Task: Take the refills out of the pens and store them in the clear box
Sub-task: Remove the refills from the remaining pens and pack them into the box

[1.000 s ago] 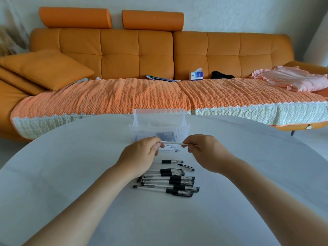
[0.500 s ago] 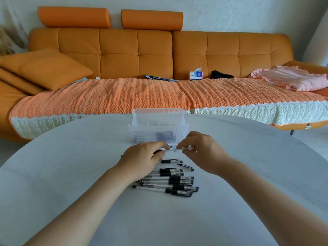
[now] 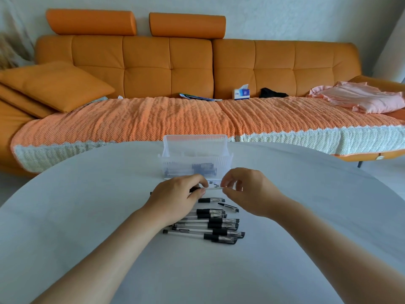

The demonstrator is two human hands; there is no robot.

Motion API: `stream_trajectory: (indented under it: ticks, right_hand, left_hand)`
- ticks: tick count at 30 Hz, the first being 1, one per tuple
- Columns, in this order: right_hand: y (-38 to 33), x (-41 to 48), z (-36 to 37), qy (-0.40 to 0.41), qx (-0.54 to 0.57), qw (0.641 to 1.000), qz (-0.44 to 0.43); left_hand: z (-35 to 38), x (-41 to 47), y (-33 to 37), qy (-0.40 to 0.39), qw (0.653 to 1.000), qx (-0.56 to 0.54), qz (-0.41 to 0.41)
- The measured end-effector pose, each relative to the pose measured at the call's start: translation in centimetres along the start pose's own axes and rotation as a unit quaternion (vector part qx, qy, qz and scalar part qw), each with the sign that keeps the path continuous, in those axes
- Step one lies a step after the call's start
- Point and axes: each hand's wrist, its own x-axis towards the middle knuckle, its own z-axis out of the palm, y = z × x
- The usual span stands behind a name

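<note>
My left hand [image 3: 175,199] grips a pen barrel, its black end sticking out on the left. My right hand [image 3: 245,190] pinches the thin white refill [image 3: 213,188] that runs between both hands. Just behind them stands the clear box [image 3: 196,157] with its lid up and dark parts inside. Several black-capped pens [image 3: 215,227] lie in a bundle on the white table, below the hands. A loose pen section [image 3: 210,200] and a black tip [image 3: 228,207] lie between bundle and hands.
The round white table [image 3: 87,216] stretches wide on both sides. Behind it is an orange sofa [image 3: 197,69] with a knitted throw, a tissue box [image 3: 241,93] and pink cloth [image 3: 359,98].
The two hands have come closer together and dropped slightly toward the table. The visible length of refill between them is shorter than a second ago.
</note>
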Motion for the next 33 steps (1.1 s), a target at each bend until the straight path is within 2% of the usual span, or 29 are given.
stream_trajectory:
  ticks: [9, 15, 19, 26, 33]
  right_hand:
    - [-0.3, 0.4, 0.7, -0.008, 0.092, 0.996, -0.014]
    - [-0.3, 0.3, 0.8, -0.014, 0.061, 0.998, 0.005]
    - [-0.4, 0.2, 0.5, -0.017, 0.057, 0.998, -0.001]
    - [-0.3, -0.6, -0.6, -0.017, 0.003, 1.0, -0.014]
    - [0.2, -1.8, -2.0, -0.022, 0.035, 0.999, 0.031]
  left_hand:
    - [0.7, 0.0, 0.6, 0.002, 1.0, -0.017, 0.001]
    - [0.6, -0.1, 0.8, -0.001, 1.0, -0.01, 0.011]
    - [0.6, 0.1, 1.3, 0.031, 0.998, 0.028, 0.036]
    - [0.8, 0.5, 2.5, 0.058, 0.996, 0.03, 0.066]
    - [1.2, 1.4, 4.5, 0.093, 0.987, 0.032, 0.125]
